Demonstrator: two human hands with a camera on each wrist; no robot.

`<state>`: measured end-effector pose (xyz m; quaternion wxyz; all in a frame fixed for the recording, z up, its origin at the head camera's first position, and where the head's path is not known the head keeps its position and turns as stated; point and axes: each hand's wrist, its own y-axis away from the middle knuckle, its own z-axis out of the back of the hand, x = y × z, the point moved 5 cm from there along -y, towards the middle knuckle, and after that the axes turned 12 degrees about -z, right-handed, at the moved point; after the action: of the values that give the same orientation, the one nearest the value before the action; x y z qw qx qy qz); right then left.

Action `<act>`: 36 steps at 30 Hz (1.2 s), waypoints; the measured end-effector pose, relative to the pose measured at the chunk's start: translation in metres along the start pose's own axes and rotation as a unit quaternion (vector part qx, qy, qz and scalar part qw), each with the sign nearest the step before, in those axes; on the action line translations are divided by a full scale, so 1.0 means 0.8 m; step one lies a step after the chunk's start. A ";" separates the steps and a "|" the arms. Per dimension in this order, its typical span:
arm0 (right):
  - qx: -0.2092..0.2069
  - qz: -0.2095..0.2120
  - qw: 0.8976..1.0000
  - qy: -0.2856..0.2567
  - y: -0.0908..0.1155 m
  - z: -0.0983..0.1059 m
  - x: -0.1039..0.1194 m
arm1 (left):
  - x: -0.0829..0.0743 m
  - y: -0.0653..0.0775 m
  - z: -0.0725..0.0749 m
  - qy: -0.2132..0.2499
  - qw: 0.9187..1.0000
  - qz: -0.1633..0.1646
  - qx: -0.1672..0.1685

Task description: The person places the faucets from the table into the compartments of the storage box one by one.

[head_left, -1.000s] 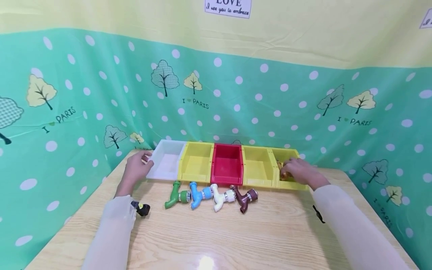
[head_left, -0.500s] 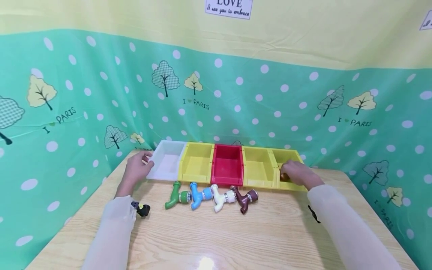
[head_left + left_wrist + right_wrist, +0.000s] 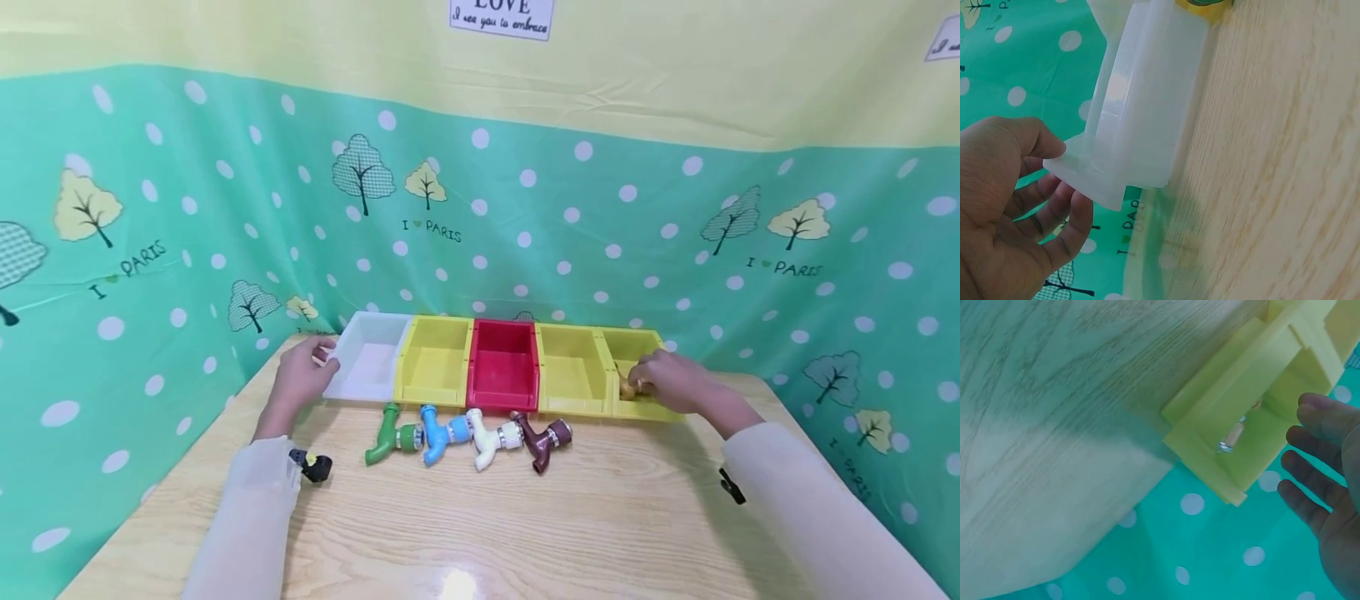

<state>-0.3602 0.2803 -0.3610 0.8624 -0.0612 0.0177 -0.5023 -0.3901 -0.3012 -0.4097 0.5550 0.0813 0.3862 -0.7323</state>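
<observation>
My left hand [image 3: 303, 367] is at the left end of the bin row, its thumb and fingers pinching the rim of the white bin [image 3: 1141, 106]. At the other end, my right hand [image 3: 675, 379] is over the rightmost yellow bin [image 3: 651, 411]. In that bin lies an orange-brown tap [image 3: 627, 389], partly hidden. The right wrist view shows the right fingers [image 3: 1313, 472] extended and apart from the tap, beside the bin's wall. In front of the row lie a green tap [image 3: 386, 437], a blue tap [image 3: 442, 433], a white tap [image 3: 491, 437] and a dark maroon tap [image 3: 536, 437].
Between the end bins stand a yellow bin [image 3: 435, 392], a red bin [image 3: 502, 400] and another yellow bin [image 3: 573, 404], joined side by side. The wooden table [image 3: 487, 525] extends toward me. A green polka-dot cloth [image 3: 525, 217] hangs behind and at the sides.
My right hand has let go of the orange-brown tap inside the rightmost yellow bin and drawn back slightly to the right. The left hand stays on the white bin.
</observation>
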 end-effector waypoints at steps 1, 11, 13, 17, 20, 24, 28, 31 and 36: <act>-0.005 0.007 1.000 0.007 0.002 0.003 0.004 | 0.001 0.000 0.000 0.001 1.000 0.000 0.001; -0.048 0.065 0.994 0.076 0.012 0.015 0.049 | 0.005 -0.001 -0.001 0.001 1.000 -0.005 -0.004; -0.043 0.071 0.993 0.086 0.011 0.014 0.061 | 0.006 -0.001 -0.002 0.001 1.000 -0.002 -0.004; -0.040 0.085 0.990 0.103 0.010 0.011 0.087 | 0.008 0.000 -0.003 0.001 1.000 0.002 0.000; -0.039 0.096 0.988 0.113 0.009 0.004 0.104 | 0.008 0.000 -0.003 0.003 1.000 0.003 0.001; -0.039 0.118 0.985 0.121 0.009 -0.008 0.122 | 0.007 -0.001 -0.003 0.002 1.000 0.003 0.000; -0.045 0.147 0.980 0.125 0.011 -0.022 0.136 | 0.006 0.000 -0.002 0.002 1.000 0.007 0.001; -0.040 0.161 0.978 0.125 0.013 -0.035 0.145 | 0.005 0.002 -0.002 0.003 1.000 0.009 0.000; -0.017 0.176 0.980 0.089 0.015 -0.051 0.159 | 0.004 0.001 -0.002 0.004 1.000 0.011 0.000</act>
<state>-0.2907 0.1723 -0.3990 0.9312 -0.0269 0.1129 -0.3456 -0.3910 -0.3027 -0.4127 0.5619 0.0883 0.3876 -0.7254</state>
